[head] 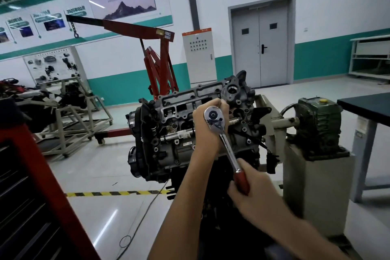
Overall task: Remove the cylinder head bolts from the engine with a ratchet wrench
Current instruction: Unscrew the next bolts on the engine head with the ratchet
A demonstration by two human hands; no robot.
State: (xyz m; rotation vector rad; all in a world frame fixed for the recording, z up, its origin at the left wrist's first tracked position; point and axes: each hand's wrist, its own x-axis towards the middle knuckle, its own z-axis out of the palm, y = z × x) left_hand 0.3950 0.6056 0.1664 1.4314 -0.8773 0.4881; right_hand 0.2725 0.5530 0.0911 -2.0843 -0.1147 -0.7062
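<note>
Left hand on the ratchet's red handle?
No. The right hand grips the red handle; the left hand holds the ratchet wrench at its head.

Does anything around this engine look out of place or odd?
A thin cable trails loose across the floor beside the engine, crossing the yellow-black tape and coiling near the red cabinet. Possible trip hazard; nothing else stands out.

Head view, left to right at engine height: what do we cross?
In order: red tool cabinet → pale trolley frame → engine → green gearbox → dark table. The left hand, right hand and ratchet wrench overlap the engine, so they are left out.
</note>
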